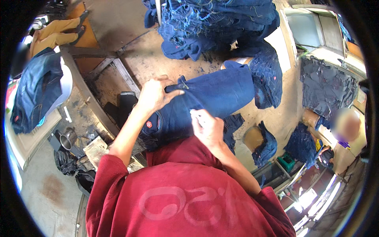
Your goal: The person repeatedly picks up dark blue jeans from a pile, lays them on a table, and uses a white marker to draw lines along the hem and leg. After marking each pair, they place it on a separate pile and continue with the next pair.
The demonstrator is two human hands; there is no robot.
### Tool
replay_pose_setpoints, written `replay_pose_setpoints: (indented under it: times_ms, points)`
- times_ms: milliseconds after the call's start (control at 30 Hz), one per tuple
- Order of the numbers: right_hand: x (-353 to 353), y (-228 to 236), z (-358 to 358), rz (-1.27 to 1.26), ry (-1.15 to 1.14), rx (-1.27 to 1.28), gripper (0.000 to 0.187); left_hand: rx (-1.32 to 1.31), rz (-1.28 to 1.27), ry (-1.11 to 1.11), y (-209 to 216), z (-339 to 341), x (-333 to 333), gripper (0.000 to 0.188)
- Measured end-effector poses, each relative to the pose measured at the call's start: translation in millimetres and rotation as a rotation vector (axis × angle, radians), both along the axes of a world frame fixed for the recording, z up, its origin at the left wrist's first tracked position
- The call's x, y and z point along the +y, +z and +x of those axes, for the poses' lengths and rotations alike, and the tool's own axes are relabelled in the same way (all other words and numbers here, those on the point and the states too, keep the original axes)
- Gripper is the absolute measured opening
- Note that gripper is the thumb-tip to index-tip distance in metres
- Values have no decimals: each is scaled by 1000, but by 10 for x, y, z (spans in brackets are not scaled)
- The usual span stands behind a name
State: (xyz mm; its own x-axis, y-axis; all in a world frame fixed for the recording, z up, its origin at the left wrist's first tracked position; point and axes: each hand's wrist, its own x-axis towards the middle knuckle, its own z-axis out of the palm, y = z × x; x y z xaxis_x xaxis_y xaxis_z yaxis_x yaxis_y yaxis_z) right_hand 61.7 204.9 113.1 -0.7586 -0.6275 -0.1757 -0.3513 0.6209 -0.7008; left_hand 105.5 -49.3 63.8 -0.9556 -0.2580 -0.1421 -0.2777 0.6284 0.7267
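A pair of dark blue jeans (221,89) lies stretched in front of me, running from my lap toward the upper right. My left hand (154,96) is closed on a folded upper edge of the denim, thumb on top and fingers behind. Closed in a fist, my right hand (207,128) rests against the near side of the cloth. A small whitish tip shows at its fingers, too small to name. Near my left wrist a round red tag (149,124) sits on the jeans.
A large heap of blue denim with loose threads (217,23) stands at the far side. More denim (268,75) hangs at the right. To my left are a worn wooden bench (92,106), a metal mug (68,138) and draped jeans (37,91). Other people sit at the far left and right.
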Motion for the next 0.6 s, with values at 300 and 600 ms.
replay_pose_setpoints:
  times_ms: [300,600]
  points:
    - [968,149,-430,-71,-248,-153,19,-271,-186,893,633,1663,1078,75]
    - [1180,332,-658,-129,-13,-129,17,53,-141,1167,304,1680,1508,25]
